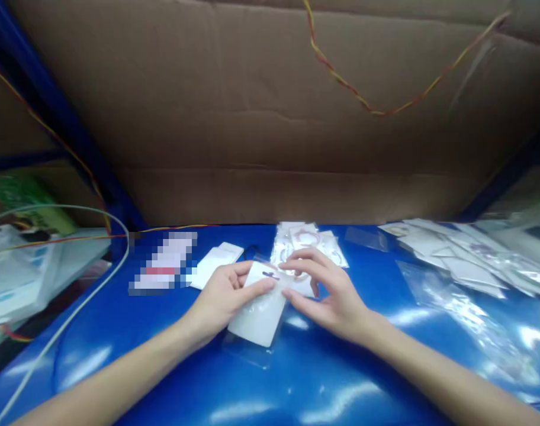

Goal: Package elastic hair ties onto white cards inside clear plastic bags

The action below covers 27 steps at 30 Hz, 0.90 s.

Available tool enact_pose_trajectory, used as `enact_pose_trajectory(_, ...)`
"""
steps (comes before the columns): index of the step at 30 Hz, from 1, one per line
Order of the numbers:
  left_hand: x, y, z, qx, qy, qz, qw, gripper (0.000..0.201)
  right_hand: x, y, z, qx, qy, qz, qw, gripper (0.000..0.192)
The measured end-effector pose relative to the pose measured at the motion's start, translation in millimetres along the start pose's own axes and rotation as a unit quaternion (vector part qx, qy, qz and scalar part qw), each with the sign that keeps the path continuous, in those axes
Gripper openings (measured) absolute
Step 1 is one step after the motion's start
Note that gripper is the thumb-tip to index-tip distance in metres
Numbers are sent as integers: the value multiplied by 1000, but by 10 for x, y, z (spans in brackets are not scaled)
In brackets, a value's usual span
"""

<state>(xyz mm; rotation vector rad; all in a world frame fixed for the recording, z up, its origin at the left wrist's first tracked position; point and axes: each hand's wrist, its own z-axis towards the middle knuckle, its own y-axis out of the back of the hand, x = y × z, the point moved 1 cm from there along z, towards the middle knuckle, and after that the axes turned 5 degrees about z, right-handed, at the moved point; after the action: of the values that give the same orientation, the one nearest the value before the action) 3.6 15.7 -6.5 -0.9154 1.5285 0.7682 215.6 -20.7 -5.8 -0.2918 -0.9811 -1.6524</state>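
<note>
Head view shows the left hand [221, 299] grasping a white card [261, 307] by its top edge, the right hand [330, 290] pinching beside that grip — best keep the card flat over the clear sleeve [247, 352] under it on the blue bench [296, 378].

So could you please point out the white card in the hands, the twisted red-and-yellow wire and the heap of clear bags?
white card [260, 316], head view, lower face.
twisted wire [388, 112], head view, sagging middle.
clear bags [456, 260], head view, heap's middle.

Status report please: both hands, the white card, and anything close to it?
Left hand and right hand both grip white card in clear sleeve. Card stack just behind. Blue table beneath.
</note>
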Motion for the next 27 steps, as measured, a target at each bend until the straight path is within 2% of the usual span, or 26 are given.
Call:
enact_pose_trajectory(5, -17, -6, -7, -4, -11, 27, 1000, 41, 1, -6, -6, 13, 39, -59, 997, 35)
enact_pose_trajectory(10, -43, -25, -22, -14, -18, 39, 999, 39, 15, -11, -6, 26, 21, -67, 997, 33)
enact_pose_trajectory(17, -39, -12, -19, -27, -14, 49, 998, 44, 43, -31, 7, 70, -34, 40, 996, 30)
enact_pose_trajectory(20, -36, -14, -21, -41, -29, 57, 997, 41, 34, -37, 14, 77, -57, 78, 992, 31)
enact_pose_trajectory(23, -24, -11, -23, -62, -43, 44, 996, 38, 37, -42, 11, 104, -58, 86, 989, 41)
enact_pose_trajectory(27, 1, 7, -18, -80, -24, 14, 996, 38, 77, -53, 11, 132, -52, 108, 984, 55)
